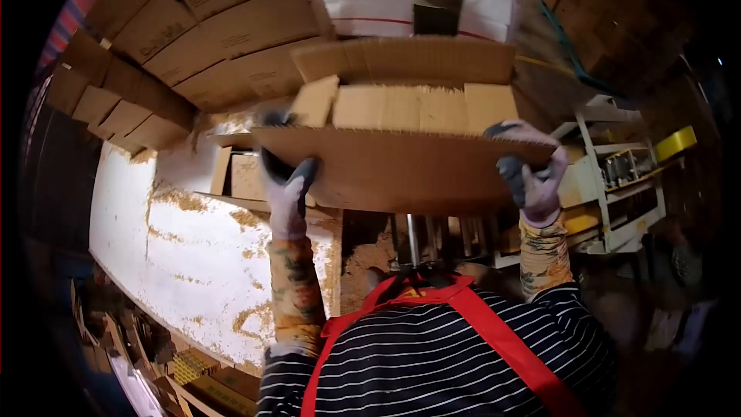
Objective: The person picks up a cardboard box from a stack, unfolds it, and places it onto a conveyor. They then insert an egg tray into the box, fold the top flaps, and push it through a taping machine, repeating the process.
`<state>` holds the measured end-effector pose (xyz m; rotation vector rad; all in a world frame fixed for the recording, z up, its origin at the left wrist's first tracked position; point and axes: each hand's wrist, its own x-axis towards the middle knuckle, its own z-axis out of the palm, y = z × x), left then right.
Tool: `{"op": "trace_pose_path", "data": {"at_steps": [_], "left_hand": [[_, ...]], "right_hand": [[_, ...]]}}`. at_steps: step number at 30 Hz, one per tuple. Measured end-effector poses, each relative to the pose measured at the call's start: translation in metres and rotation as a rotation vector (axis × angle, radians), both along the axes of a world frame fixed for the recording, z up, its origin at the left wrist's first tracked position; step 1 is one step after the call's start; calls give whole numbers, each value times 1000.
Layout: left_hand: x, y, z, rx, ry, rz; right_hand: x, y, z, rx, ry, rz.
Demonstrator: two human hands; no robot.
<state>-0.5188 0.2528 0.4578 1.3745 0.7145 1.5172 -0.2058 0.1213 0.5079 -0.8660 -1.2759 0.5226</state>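
Observation:
A cardboard box with its top flaps raised spans the space between my two gloved hands. My left hand grips the near flap at its left end, thumb on the near face and fingers behind the board. At the right end, my right hand is closed around the same flap's edge. Inside the flaps, lighter cardboard pieces show; what lies below them is hidden. Left of my left hand, a smaller open box rests on the white table.
Stacked closed cartons rise behind the table at the far left. Wood shavings are scattered over the white surface. A metal rack with a yellow bin stands on the right. Metal rollers lie beneath the box.

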Motion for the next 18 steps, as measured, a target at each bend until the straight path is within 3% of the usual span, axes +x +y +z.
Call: {"op": "trace_pose_path", "data": {"at_steps": [1, 2, 3, 4, 5, 6, 7, 8, 10, 11, 12, 13, 15, 16, 17, 18], "left_hand": [[9, 8, -11, -132, 84, -187], [26, 2, -27, -221, 43, -272], [32, 0, -67, -269, 103, -341], [24, -2, -123, -132, 305, -401], [25, -23, -163, -141, 513, -334], [34, -50, -176, -300, 642, -305], [34, -71, -180, -62, 810, -278], [43, -77, -175, -94, 759, -227], [59, -83, -172, -156, 741, -45], [64, -80, -172, -165, 780, 77], [59, -70, -209, -163, 803, 37], [55, -61, -241, -593, 496, -293], [54, -66, -272, -840, 267, -519], [62, -88, -265, -769, 175, -343], [71, -103, -243, -741, 117, -303], [78, -119, -250, -710, 115, -180]], "right_hand": [[15, 1, -18, 153, -218, -74], [27, -7, -48, 55, -189, -93], [50, -15, -87, -81, -367, -90], [59, -30, -131, -439, -143, -23], [65, -40, -151, -685, -224, -24], [75, -58, -190, -815, -161, -52], [82, -73, -218, -944, -99, -75], [80, -80, -209, -951, -93, -93], [65, -89, -175, -892, -494, -492], [67, -83, -177, -855, -834, -624], [61, -70, -160, -941, -942, -544], [53, -50, -149, -812, -1067, -559], [35, -5, -143, -562, -1229, -596], [24, 12, -161, -702, -1189, -483], [12, 26, -175, -659, -1240, -371], [0, 36, -159, -1030, -1286, 185]]}}
